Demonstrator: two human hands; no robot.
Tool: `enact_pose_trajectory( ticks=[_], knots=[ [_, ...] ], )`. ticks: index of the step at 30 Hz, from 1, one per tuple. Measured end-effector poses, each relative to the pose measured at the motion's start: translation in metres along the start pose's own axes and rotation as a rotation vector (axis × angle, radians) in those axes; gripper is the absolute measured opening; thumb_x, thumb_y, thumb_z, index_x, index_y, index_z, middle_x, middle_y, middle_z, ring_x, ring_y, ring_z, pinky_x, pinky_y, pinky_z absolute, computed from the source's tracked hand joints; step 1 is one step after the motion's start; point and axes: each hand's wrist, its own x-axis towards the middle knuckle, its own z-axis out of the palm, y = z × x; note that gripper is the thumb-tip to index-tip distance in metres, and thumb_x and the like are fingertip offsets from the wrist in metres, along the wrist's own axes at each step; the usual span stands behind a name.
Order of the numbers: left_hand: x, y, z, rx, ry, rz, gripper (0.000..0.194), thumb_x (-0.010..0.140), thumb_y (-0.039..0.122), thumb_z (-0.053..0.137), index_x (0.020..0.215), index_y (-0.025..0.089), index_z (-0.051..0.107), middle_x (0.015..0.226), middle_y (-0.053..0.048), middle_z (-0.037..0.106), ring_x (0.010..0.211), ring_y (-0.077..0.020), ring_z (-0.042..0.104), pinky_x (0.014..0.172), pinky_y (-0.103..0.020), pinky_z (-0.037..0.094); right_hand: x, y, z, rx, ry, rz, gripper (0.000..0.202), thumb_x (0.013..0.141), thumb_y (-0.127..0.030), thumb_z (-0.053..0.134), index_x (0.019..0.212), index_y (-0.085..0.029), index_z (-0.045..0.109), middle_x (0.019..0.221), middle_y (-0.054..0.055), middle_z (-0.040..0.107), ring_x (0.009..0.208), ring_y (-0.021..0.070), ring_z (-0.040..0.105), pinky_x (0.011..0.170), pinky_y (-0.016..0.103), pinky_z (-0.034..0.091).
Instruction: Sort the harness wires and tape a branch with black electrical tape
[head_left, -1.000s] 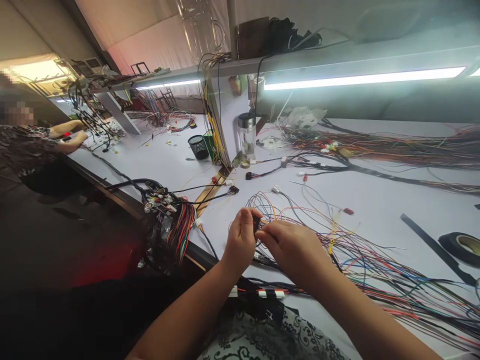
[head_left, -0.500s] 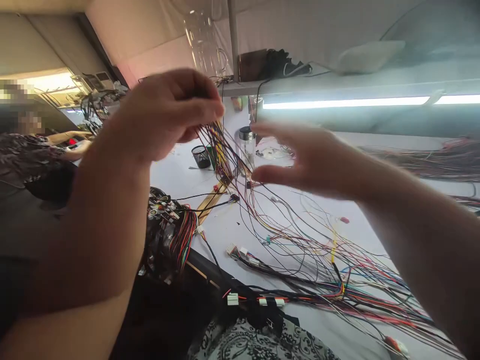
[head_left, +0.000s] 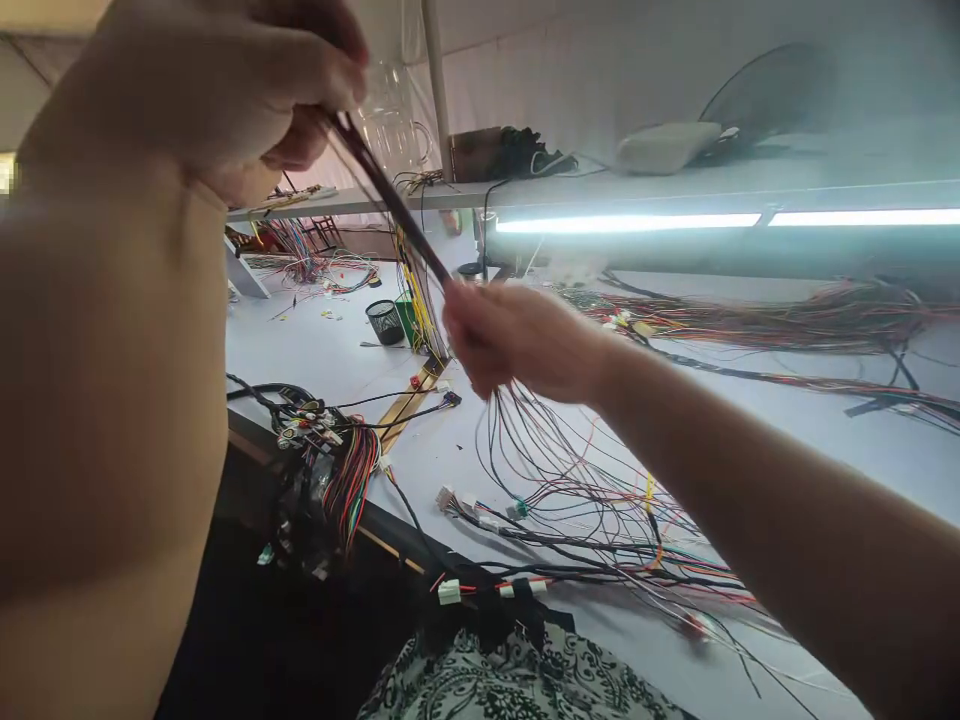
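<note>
High at the upper left, my left hand is closed on the upper end of a bundle of wires. The bundle runs taut and slanting down to my right hand, whose fingers are wrapped round it. Below the right hand the thin wires fan out and curve to the table. They run into a wiring harness with white connectors and a teal connector. The wire ends inside the left hand are hidden.
A coil of multicoloured wires hangs over the table's front edge. A black mesh cup stands behind a wooden strip. More wire bundles lie at the back right, beneath a lit tube lamp and a shelf.
My left hand has risen to the upper left, pulling the wires straight. My right hand, open before, has moved left and closed round the bundle. The view has turned right.
</note>
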Motion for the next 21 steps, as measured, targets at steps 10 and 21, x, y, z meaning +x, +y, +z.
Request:
enact_pose_trajectory(
  ticks=[10, 21],
  knots=[
    [-0.03, -0.047, 0.042, -0.066, -0.224, -0.087, 0.054, 0.083, 0.029, 0.046, 0.122, -0.006, 0.039, 0.091, -0.001, 0.044, 0.101, -0.0249, 0.049, 0.07, -0.035, 0.03, -0.112, 0.097, -0.055, -0.529, 0.129, 0.315, 0.041, 0.095, -0.039, 0.042, 0.131, -0.021, 0.049, 0.125, 0.01, 0.06, 0.112, 0.0183, 0.057, 0.097, 0.04, 0.044],
    [-0.057, -0.087, 0.052, -0.1, -0.222, -0.239, 0.04, 0.082, 0.027, 0.052, 0.111, 0.0, 0.048, 0.078, 0.006, 0.039, 0.08, -0.0031, 0.038, 0.074, -0.028, 0.028, -0.148, 0.128, -0.045, -1.132, -0.146, 0.475, 0.008, 0.079, -0.02, 0.063, 0.082, -0.021, 0.07, 0.08, 0.004, 0.071, 0.07, 0.0169, 0.062, 0.058, 0.026, 0.039]
  ],
)
